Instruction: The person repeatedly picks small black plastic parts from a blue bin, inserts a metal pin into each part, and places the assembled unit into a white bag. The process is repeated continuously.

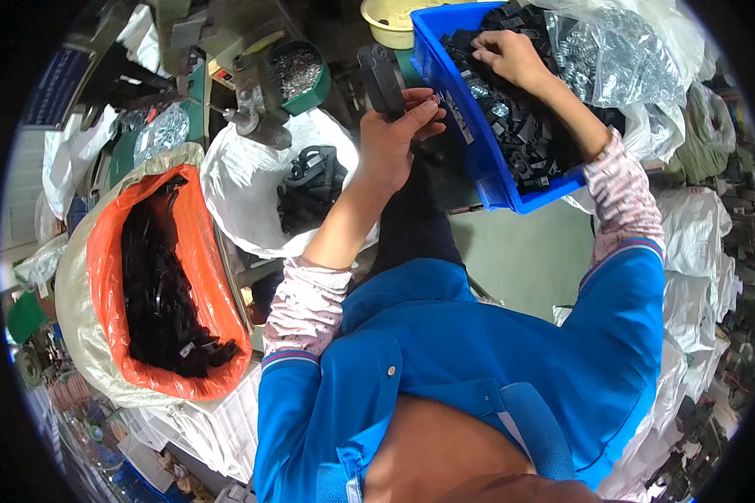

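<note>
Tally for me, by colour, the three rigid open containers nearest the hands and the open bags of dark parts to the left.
Blue bin: 1
Green tub: 1
Pale yellow basin: 1
White bag: 1
Orange-lined sack: 1
Total: 5

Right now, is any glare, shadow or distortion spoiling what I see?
Head view: straight edges bend toward the picture's black border; the clear plastic bag, upper right, shows bright glints; dark pieces in the orange-lined sack merge into shadow; the left hand and right hand look fairly sharp.
</note>
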Demonstrator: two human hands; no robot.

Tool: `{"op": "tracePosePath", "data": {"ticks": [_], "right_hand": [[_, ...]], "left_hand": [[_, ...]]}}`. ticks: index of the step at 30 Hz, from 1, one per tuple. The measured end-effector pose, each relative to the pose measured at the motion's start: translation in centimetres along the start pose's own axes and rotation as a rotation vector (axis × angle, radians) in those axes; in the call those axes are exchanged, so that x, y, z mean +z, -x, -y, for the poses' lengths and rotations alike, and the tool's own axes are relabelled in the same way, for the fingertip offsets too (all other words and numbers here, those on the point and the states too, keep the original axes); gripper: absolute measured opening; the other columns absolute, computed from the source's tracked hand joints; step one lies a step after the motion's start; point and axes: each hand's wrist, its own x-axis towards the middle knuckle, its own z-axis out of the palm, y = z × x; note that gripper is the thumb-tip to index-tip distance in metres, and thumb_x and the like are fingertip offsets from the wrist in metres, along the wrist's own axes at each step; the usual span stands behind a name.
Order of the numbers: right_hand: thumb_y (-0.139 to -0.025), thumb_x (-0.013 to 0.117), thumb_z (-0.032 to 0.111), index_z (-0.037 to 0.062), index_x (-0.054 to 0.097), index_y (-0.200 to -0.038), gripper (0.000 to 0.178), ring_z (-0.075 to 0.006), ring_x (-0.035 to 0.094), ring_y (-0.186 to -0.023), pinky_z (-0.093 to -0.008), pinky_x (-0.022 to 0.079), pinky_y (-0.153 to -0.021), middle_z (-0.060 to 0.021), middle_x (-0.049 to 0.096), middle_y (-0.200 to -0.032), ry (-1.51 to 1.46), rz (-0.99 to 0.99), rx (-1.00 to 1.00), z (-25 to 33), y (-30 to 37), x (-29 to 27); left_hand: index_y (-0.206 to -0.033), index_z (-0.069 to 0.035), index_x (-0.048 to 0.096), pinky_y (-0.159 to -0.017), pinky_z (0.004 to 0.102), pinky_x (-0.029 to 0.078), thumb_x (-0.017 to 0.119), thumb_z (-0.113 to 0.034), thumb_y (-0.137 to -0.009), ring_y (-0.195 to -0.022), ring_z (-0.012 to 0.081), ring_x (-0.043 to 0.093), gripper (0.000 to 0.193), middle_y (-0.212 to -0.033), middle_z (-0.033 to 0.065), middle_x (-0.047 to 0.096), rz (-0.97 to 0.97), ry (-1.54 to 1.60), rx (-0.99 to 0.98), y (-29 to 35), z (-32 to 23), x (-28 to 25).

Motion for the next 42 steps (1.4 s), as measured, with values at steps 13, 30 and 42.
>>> {"op": "tracePosePath", "data": {"ticks": [13,30,42], "right_hand": [[-0.085,0.054,0.007,-0.0022,0.058,-0.115,0.031,-0.0199,0.064,-0.084,-0.0303,0.053,-0.077,-0.0105,0.064,-0.099,-0.622,0.161,0.47,2.3,1.1,-1.9],[-0.087,0.059,0.003,-0.0024,0.06,-0.111,0.025,-0.0165,0.066,-0.087,-0.027,0.053,-0.081,-0.0092,0.066,-0.098,-1.401,0.393,0.231,20.7,3.5,2.2],[-0.088,0.061,0.006,-0.0011,0.059,-0.112,0.025,-0.0187,0.065,-0.093,-0.0316,0.052,-0.088,-0.0122,0.065,-0.106,-1.532,0.516,0.103,24.5,1.7,6.4]], "left_hand": [[-0.107,-0.001,0.061,-0.073,0.0266,0.054,0.065,-0.009,-0.086,-0.082,0.017,0.065,0.023,-0.096,0.0111,0.066,-0.018,0.14,-0.009,2.1,-1.5,-3.6],[-0.103,0.001,0.062,-0.075,0.0285,0.052,0.066,-0.004,-0.084,-0.084,0.0181,0.064,0.021,-0.093,0.0106,0.066,-0.181,0.163,0.354,7.1,-4.7,-9.2],[-0.095,0.001,0.07,-0.068,0.0219,0.048,0.071,-0.002,-0.08,-0.073,0.0082,0.061,0.016,-0.081,0.0048,0.068,-0.537,-0.425,0.682,10.3,-6.2,-11.8]]}}
